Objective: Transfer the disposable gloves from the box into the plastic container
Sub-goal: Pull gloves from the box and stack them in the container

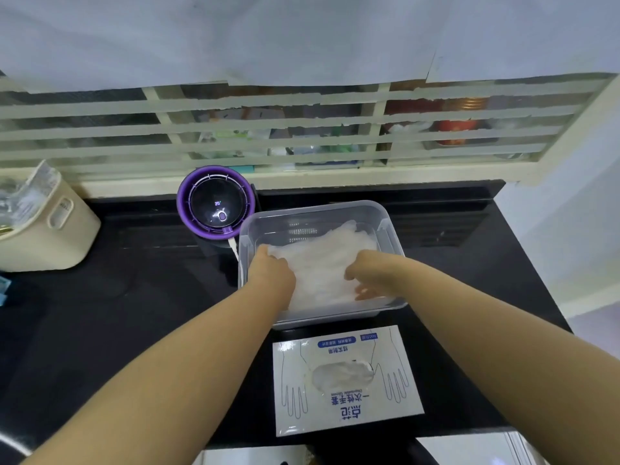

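Observation:
A clear plastic container (385,216) stands on the black counter, holding a heap of thin translucent disposable gloves (322,260). Both hands are inside it. My left hand (273,271) lies on the left side of the heap with its fingers curled into the gloves. My right hand (367,275) lies on the right side, fingers bent down onto the gloves. Just in front of the container, the white glove box (345,411) lies flat, more gloves showing through its oval opening (342,375).
A purple and black round appliance (216,204) stands behind the container on the left, with a white cable. A cream bin (43,223) stands at far left. A barred window runs along the back, and the counter's front edge lies right below the box.

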`<control>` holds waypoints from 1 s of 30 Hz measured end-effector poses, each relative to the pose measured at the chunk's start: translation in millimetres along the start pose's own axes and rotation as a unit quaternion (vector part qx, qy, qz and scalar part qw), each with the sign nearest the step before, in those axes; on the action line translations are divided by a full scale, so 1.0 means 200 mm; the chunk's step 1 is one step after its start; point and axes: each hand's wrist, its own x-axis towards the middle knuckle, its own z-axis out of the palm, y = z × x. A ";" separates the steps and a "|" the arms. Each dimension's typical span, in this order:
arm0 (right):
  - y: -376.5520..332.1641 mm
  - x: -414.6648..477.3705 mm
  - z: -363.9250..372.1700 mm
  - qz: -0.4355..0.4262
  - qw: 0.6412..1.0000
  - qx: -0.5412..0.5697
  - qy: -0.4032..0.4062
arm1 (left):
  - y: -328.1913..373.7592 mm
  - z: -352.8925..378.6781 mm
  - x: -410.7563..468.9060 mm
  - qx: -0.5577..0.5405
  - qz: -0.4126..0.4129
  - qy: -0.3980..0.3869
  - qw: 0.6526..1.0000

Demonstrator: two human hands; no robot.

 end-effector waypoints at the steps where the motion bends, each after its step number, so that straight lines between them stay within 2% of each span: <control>1: 0.01 0.01 -0.01 0.010 1.000 0.018 0.008 | -0.01 0.00 -0.01 0.001 0.006 -0.001 1.000; 7: -0.04 -0.05 -0.08 0.002 1.000 0.030 -0.006 | -0.11 -0.07 -0.08 -0.047 0.058 -0.027 0.997; 11: -0.11 -0.16 -0.15 -0.031 0.999 -0.018 -0.004 | -0.17 -0.08 -0.14 -0.070 0.077 0.007 0.995; 18: -0.09 -0.29 -0.21 -0.148 0.984 -0.033 0.098 | -0.21 -0.06 -0.28 -0.165 0.077 0.104 0.978; 20: -0.05 -0.32 -0.18 -0.192 0.971 -0.027 0.137 | -0.19 -0.06 -0.34 -0.221 0.078 0.146 0.961; 24: 0.01 -0.38 -0.10 -0.293 0.924 -0.018 0.244 | -0.15 -0.03 -0.44 -0.313 0.093 0.239 0.915; 25: 0.03 -0.41 -0.07 -0.313 0.920 -0.030 0.233 | -0.13 0.00 -0.47 -0.323 0.104 0.261 0.904; 27: 0.06 -0.46 0.00 -0.326 0.927 -0.115 0.144 | -0.10 0.05 -0.51 -0.324 0.128 0.308 0.885; 29: 0.12 -0.47 0.10 -0.291 0.926 -0.237 0.029 | -0.05 0.11 -0.53 -0.290 0.173 0.322 0.885; 30: 0.15 -0.45 0.15 -0.274 0.913 -0.302 -0.009 | -0.03 0.14 -0.54 -0.261 0.201 0.324 0.887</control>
